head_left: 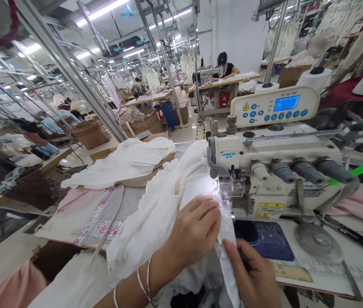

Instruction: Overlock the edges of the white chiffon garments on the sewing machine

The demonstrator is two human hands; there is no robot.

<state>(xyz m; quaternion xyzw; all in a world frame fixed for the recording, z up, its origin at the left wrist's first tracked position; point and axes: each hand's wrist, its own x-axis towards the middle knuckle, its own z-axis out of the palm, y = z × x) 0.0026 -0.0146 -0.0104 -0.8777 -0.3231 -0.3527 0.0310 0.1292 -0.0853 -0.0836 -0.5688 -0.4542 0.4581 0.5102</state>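
Observation:
White fabric (159, 214) runs in folds over the table and up to the needle area of an overlock sewing machine (274, 162). My left hand (194, 231) is closed on this fabric just in front of the lit presser foot, fingers curled down on it. Lower and to the right, my right hand (248, 271) pinches the fabric's edge between thumb and fingers. The edge hangs down between both hands toward the bottom of the view. The needle itself is hidden behind the clear guard (236, 187).
A control panel (274, 107) with a lit blue display tops the machine. Another white garment piece (126, 158) lies on the table at left, near plastic wrapping (114, 214). Thread cones (313, 81) stand behind. A co-worker (228, 68) sits at another machine farther back.

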